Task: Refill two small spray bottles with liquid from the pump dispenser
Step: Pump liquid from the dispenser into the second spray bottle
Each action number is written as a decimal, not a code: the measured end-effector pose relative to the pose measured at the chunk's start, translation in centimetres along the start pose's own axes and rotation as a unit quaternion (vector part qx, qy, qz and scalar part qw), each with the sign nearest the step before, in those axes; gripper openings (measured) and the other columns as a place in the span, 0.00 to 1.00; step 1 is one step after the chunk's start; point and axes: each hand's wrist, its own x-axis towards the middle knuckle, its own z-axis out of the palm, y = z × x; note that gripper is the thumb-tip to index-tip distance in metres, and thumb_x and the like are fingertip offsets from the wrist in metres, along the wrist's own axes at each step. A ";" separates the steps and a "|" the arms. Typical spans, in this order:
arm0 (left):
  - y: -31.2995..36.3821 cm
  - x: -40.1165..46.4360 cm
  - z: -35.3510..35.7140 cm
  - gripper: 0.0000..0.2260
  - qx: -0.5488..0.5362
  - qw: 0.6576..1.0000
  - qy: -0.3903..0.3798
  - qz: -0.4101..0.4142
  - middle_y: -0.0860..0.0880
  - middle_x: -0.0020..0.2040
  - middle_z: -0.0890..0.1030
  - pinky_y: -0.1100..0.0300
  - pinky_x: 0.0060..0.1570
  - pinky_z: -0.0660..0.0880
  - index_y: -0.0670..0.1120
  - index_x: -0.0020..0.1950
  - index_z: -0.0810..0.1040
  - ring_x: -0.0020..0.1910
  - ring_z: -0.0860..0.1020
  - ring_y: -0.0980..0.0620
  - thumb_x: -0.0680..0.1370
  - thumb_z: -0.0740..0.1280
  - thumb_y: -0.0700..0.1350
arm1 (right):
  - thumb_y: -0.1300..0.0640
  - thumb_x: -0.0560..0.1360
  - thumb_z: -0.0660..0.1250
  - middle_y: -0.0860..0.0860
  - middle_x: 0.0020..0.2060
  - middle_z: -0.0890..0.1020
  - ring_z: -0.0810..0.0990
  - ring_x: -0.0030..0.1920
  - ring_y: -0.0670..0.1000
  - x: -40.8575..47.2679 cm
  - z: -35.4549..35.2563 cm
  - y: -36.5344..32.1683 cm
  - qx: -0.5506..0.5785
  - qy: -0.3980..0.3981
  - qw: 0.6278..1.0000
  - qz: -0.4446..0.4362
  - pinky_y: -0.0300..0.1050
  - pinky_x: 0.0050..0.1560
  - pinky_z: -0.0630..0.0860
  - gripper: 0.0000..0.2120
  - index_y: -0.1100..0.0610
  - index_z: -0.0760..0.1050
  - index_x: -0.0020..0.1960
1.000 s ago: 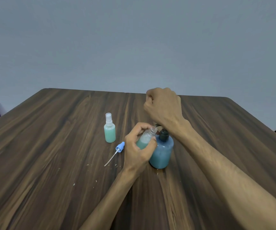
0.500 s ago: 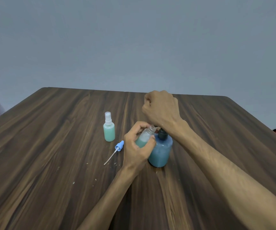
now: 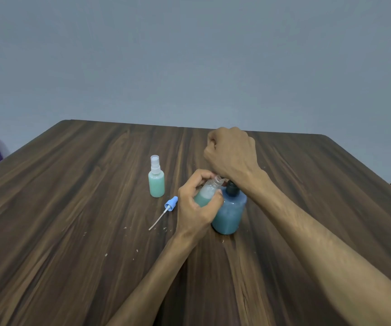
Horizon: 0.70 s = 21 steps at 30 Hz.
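Blue pump dispenser [image 3: 228, 212] stands under the fisted right hand [image 3: 233, 156], its pump hidden; left hand [image 3: 195, 208] grips an uncapped spray bottle [image 3: 207, 192] beside it, capped green spray bottle [image 3: 156, 181] and loose sprayer cap [image 3: 169, 204] farther left.

Capped spray bottle [image 3: 156, 182] left of pump dispenser [image 3: 229, 211], spray cap [image 3: 171, 204] between.

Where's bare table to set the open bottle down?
Free: wooden table left of the capped green spray bottle, and the far right side. Crowded: centre, where both hands, the blue pump dispenser and the loose blue spray cap cluster.
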 end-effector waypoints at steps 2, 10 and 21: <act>-0.1 0.0 0.0 0.08 0.003 1.000 0.004 -0.004 0.44 0.42 0.81 0.51 0.43 0.79 0.37 0.48 0.78 0.43 0.81 0.45 0.73 0.67 0.40 | 0.62 0.68 0.60 0.53 0.26 0.65 0.60 0.30 0.55 0.2 -0.3 -0.1 0.015 0.007 1.000 -0.004 0.46 0.31 0.59 0.09 0.56 0.63 0.30; 0.1 0.0 0.0 0.08 0.001 1.000 -0.004 -0.004 0.47 0.41 0.80 0.61 0.44 0.76 0.37 0.47 0.78 0.42 0.79 0.53 0.73 0.67 0.41 | 0.62 0.69 0.60 0.50 0.24 0.64 0.61 0.29 0.54 -0.3 -0.1 -0.1 0.006 -0.004 1.000 -0.002 0.47 0.31 0.58 0.11 0.56 0.62 0.29; 0.2 -0.1 -0.1 0.06 0.018 1.000 0.000 -0.008 0.43 0.42 0.82 0.53 0.45 0.78 0.36 0.48 0.78 0.43 0.81 0.44 0.72 0.67 0.32 | 0.62 0.68 0.60 0.51 0.25 0.64 0.60 0.30 0.53 0.1 -0.3 -0.1 0.020 -0.008 1.000 -0.004 0.46 0.31 0.59 0.11 0.56 0.62 0.29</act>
